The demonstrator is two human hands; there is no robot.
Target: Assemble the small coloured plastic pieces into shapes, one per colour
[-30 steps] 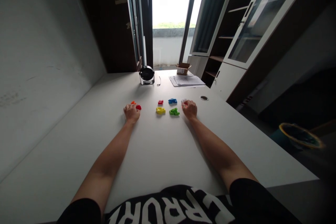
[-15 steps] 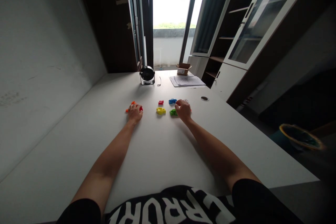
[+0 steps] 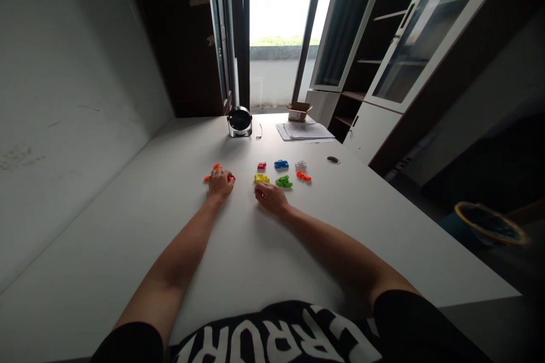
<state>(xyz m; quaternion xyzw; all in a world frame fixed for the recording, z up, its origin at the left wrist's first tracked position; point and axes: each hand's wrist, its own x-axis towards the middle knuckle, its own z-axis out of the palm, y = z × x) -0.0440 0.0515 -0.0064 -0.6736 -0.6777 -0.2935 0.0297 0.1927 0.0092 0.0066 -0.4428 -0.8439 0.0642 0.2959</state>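
Slanting toward the lower right, the edge of the table (image 3: 238, 264) lies well apart from both hands; its left side meets the wall (image 3: 80, 119), and white surface spreads between the forearms. Near the far edge stands a carton (image 3: 297, 117), flaps spread, its inside too small to make out; the bin (image 3: 470, 203) beyond the right edge is too dark inside to read. The left hand (image 3: 220, 184) lies palm down, fingers drawn narrow round a red piece (image 3: 231, 177), with orange parts (image 3: 217, 167) just behind. Knuckles bent, the right hand (image 3: 272, 198) sits just nearside of the yellow toy (image 3: 261, 178), left of the green toy (image 3: 284, 181); whether it holds anything cannot be told.
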